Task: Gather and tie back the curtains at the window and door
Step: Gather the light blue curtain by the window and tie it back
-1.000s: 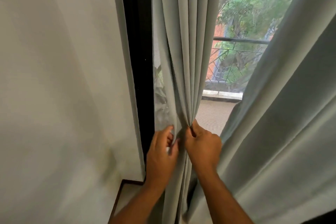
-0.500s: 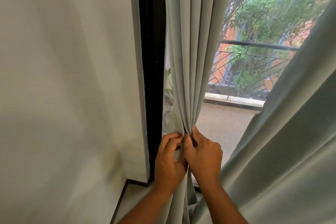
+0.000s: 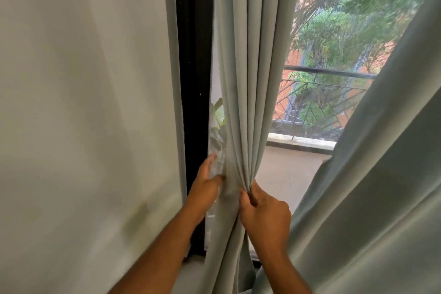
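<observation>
A pale grey-green curtain (image 3: 248, 74) hangs in tight pleats in front of the glass door, bunched to a narrow waist. My right hand (image 3: 265, 215) pinches the gathered pleats at that waist between thumb and fingers. My left hand (image 3: 207, 184) reaches behind the curtain's left edge, fingers apart, touching a sheer white inner curtain (image 3: 218, 150). A second panel of the same grey-green curtain (image 3: 372, 186) slants across the right side, hanging loose.
A black door frame (image 3: 194, 55) runs upright left of the curtain, with a plain white wall (image 3: 83, 102) beyond it. Through the glass lie a balcony floor (image 3: 288, 169), a metal railing (image 3: 327, 71) and trees.
My left hand has let go of the pleats and moved left and up, behind the curtain's edge. My right hand keeps its pinch. The view has moved closer and shifted.
</observation>
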